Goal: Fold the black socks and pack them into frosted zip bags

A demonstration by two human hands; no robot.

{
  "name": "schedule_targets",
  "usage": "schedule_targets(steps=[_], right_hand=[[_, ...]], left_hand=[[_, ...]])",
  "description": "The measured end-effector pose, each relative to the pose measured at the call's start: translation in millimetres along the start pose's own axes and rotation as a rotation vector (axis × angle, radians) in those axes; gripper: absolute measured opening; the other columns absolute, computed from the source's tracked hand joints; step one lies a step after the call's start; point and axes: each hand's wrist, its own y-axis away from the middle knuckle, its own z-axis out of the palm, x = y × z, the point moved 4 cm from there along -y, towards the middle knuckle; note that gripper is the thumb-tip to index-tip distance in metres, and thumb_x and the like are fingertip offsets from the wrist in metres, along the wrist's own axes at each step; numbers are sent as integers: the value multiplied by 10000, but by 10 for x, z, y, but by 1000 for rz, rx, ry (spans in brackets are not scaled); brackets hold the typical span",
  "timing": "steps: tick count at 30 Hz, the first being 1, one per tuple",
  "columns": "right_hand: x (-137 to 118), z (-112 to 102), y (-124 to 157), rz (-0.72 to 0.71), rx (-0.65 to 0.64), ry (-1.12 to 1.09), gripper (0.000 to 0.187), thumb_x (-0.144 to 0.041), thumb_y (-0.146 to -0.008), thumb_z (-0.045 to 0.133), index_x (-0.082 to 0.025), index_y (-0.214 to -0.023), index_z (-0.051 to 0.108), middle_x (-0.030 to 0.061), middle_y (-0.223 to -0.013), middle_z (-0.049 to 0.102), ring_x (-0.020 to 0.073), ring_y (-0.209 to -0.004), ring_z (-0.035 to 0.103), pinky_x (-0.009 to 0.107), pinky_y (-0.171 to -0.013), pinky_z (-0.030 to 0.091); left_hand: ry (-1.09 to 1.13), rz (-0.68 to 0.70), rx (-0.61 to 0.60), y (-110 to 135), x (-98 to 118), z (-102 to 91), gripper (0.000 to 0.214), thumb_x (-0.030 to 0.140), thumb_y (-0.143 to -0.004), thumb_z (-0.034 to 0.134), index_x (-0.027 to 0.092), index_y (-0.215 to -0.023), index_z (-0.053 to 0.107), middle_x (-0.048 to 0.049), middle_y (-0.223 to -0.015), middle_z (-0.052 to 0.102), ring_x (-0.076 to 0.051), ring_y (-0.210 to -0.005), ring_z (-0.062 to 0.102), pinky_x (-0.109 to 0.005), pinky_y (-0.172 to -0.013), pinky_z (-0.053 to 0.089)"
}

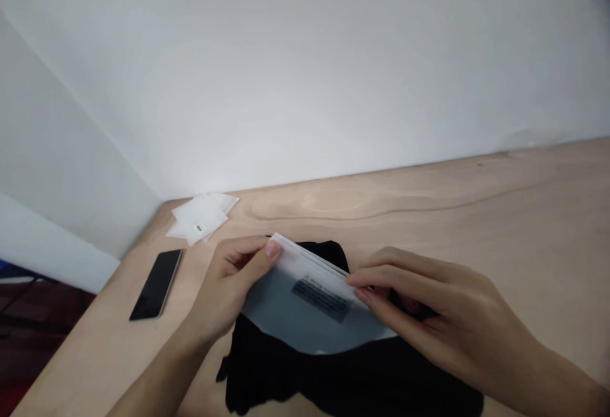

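A frosted, see-through plastic zip bag with a dark block of printed text is held tilted above a black cloth item. My left hand pinches the bag's upper left corner, thumb on top. At the other end of the white top edge, my right hand grips the bag between thumb and fingers. The black cloth lies bunched on the table, partly covered by the bag and my right hand. I cannot tell whether the bag holds anything.
A dark-screened phone lies on the wooden table to the left. Behind it, several white packets, one with a small barcode label, sit in the corner. A white wall borders the table's back edge.
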Motion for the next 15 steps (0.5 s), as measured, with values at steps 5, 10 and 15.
schedule_targets(steps=[5,10,15], right_hand=[[39,30,2,61,-24,62,144,-171,-994,524,-238,-1020,649,2,-844,671,103,-635,591,214,-519,452],[53,74,6,147,-68,45,118,-223,-988,544,-248,-984,659,-29,-721,627,98,-547,559,208,-476,440],[28,54,13,153,-104,-90,198,-198,-993,504,-261,-963,689,10,-951,723,116,-738,679,216,-627,544]], left_hand=[[-19,22,6,5,3,-8,449,465,-933,677,165,-605,615,39,-583,397,-88,-543,308,-213,-492,261],[-35,21,1,-7,-12,-1,426,471,-935,671,160,-644,653,23,-600,457,-95,-558,368,-214,-496,269],[-48,57,51,-7,8,-3,397,433,-935,678,166,-641,678,21,-588,515,-97,-545,409,-213,-492,309]])
